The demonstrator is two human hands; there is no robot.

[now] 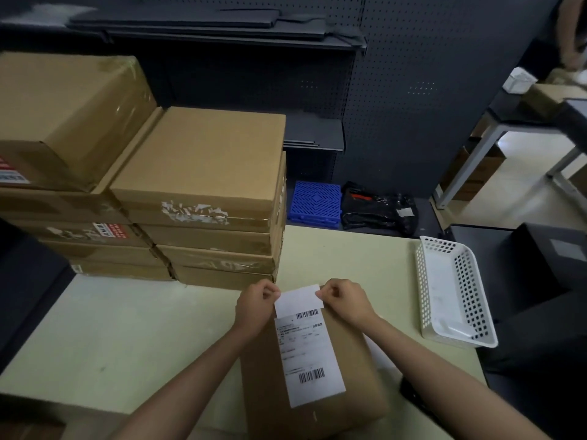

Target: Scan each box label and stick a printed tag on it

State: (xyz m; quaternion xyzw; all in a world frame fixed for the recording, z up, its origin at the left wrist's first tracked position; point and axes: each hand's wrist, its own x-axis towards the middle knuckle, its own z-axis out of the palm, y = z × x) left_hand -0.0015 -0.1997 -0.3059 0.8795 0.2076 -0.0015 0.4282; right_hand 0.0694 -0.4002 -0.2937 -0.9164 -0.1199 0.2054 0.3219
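A flat brown cardboard box (pixel 359 376) lies on the pale green table (pixel 143 328) right in front of me. A long white printed tag (pixel 309 354) with two barcodes lies along its top. The tag's far end is lifted off the box, blank side showing. My left hand (pixel 255 304) pinches the tag's far left corner. My right hand (pixel 346 301) pinches its far right corner. Both forearms reach in from the bottom of the view.
Two stacks of brown boxes (pixel 203 185) fill the table's far left, with a bigger taped carton (pixel 63 115) on top. A white perforated basket (pixel 454 290) stands at the right. A blue plastic grid (pixel 314 201) and a black bag (pixel 378 208) lie beyond the table.
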